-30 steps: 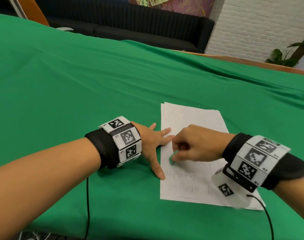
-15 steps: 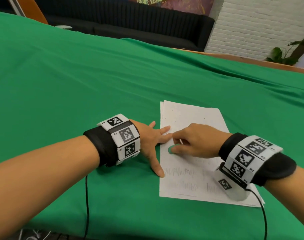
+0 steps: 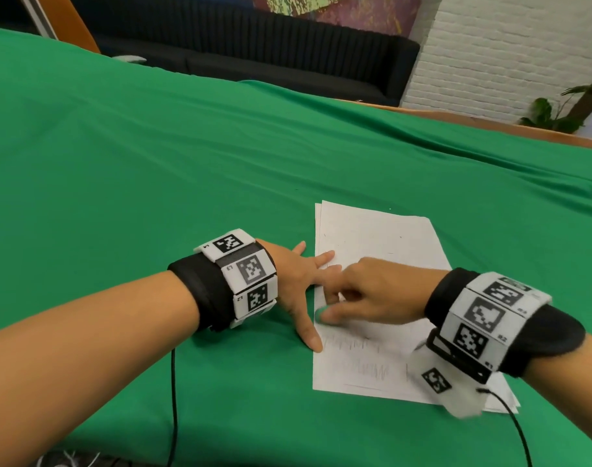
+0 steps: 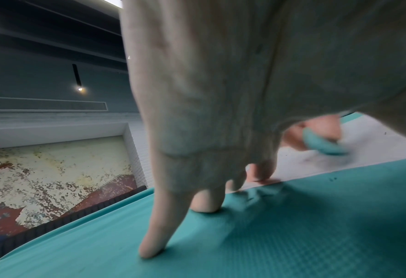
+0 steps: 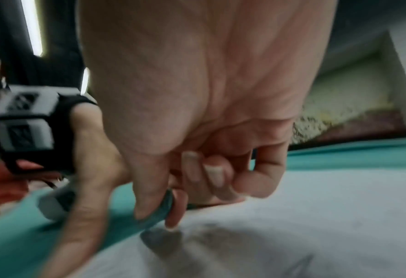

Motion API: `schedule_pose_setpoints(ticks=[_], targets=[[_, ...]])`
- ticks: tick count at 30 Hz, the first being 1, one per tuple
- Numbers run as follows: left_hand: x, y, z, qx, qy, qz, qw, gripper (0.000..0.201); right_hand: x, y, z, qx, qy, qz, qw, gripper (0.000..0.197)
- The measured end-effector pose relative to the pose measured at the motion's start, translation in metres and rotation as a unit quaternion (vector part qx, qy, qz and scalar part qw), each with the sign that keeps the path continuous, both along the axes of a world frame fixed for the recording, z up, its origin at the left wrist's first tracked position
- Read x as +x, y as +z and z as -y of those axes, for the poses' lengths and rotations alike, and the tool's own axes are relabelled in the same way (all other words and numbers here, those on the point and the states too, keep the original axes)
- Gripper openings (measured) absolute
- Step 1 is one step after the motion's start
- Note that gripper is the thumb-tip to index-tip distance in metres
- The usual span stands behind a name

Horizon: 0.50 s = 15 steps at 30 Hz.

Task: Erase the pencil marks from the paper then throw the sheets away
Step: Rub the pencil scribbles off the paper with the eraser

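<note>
Green cloth (image 3: 153, 156) is covering the whole table, and the person is leaning over a small stack of white sheets (image 3: 382, 237) lying on it, near the front edge. Their right hand (image 3: 379, 291) is curling its fingers in, with thumb and forefinger pinching a small teal eraser (image 3: 320, 313) whose tip is pressing on the top sheet near its left edge; the right wrist view is showing the eraser (image 5: 166, 208) squeezed between thumb and fingertip with the other fingers tucked into the palm. Compared with half a second ago, the eraser is sitting a little lower on the page and closer to the left thumb, so the rubbing stroke is working back toward the person; a second ago it was about this low too. Their left hand (image 3: 298, 284) is lying flat with fingers spread wide, holding nothing, and it is staying where it was: the fingertips are pressing the left margin of the paper while the thumb is stretching down along the paper's edge. The left wrist view is showing the little finger and its neighbour planted on the cloth (image 4: 292, 235), the other fingertips on the paper (image 4: 363, 141).

Pencil marks (image 3: 355, 357) are still running in two scribbled rows across the lower part of the sheet, below the eraser, while the upper half is looking nearly clean. Black sofa (image 3: 254, 52) and white brick wall (image 3: 507, 55) are standing beyond the table, with a plant (image 3: 550, 116) at the far right
</note>
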State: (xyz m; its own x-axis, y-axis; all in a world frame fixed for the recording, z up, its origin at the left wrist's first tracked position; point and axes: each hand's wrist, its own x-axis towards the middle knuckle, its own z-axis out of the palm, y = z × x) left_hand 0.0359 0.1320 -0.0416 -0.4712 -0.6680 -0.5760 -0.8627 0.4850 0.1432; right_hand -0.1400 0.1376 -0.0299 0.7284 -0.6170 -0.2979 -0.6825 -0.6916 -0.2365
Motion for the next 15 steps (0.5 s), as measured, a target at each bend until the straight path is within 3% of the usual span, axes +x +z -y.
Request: schedule_pose_setpoints(ticks=[2, 4, 7, 12, 15], targets=[[0.000, 0.000, -0.001, 0.002, 0.000, 0.001, 1.000, 0.116, 0.001, -0.004, -0.005, 0.025, 0.002, 0.001, 1.000, 0.029], [0.000, 0.000, -0.001, -0.002, -0.001, 0.004, 1.000, 0.118, 0.000, -0.005, 0.002, -0.034, -0.014, -0.029, 0.999, 0.020], [0.000, -0.001, 0.000, -0.004, -0.003, 0.011, 1.000, 0.125, -0.002, 0.001, 0.016, -0.107, -0.056, -0.083, 0.989, 0.022], [0.001, -0.001, -0.001, 0.003, 0.004, -0.003, 1.000, 0.119, 0.003, 0.000, -0.004, 0.032, -0.006, -0.019, 0.999, 0.030], [0.001, -0.001, 0.000, 0.003, 0.003, 0.007, 1.000, 0.124, 0.001, -0.003, 0.000, -0.042, -0.023, -0.046, 0.998, 0.029]])
